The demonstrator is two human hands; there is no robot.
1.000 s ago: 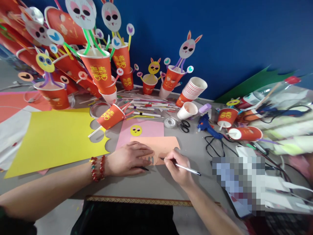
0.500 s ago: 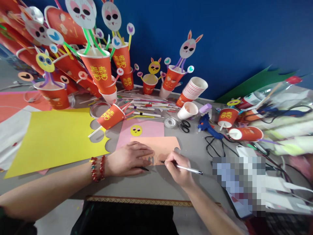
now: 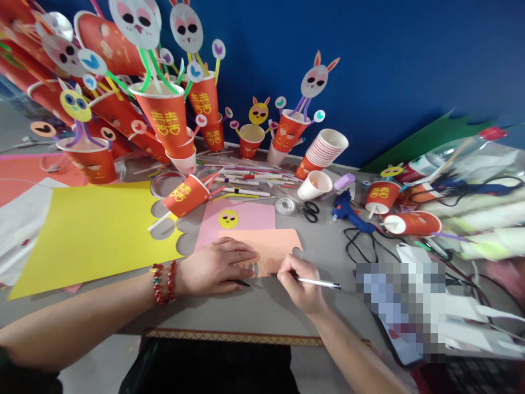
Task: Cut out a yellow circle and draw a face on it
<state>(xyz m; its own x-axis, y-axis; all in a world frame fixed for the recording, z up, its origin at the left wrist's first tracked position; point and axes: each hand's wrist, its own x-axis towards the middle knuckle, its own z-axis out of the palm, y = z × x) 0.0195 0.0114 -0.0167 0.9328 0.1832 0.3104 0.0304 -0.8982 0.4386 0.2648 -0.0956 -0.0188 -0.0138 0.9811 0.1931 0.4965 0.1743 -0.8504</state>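
A peach sheet of paper [image 3: 279, 241] lies on the table, overlapping a pink sheet [image 3: 258, 213]. My left hand [image 3: 219, 265] rests flat on the left part of the peach sheet, fingers stretched out. A thin dark pointed thing [image 3: 243, 283] pokes out from beneath it; the rest is hidden. Between the two hands, small ovals [image 3: 262, 267] are marked near the sheet's lower edge. My right hand [image 3: 301, 282] grips a pen [image 3: 322, 283] with a clear barrel, its tip at the paper by these ovals. On the pink sheet is a yellow paper face [image 3: 228, 219].
Red paper cups with paper animal figures [image 3: 162, 117] crowd the back left. A yellow sheet [image 3: 98, 235] covers the left side. Markers [image 3: 246, 180], tape [image 3: 285, 206], scissors [image 3: 310, 211] and a blue glue gun [image 3: 353, 213] lie beyond the papers. Cables and a phone [image 3: 394, 334] are at right.
My right hand has shifted slightly right along the peach sheet with the pen. Another small oval line shows beside the earlier ones. My left hand stays where it was.
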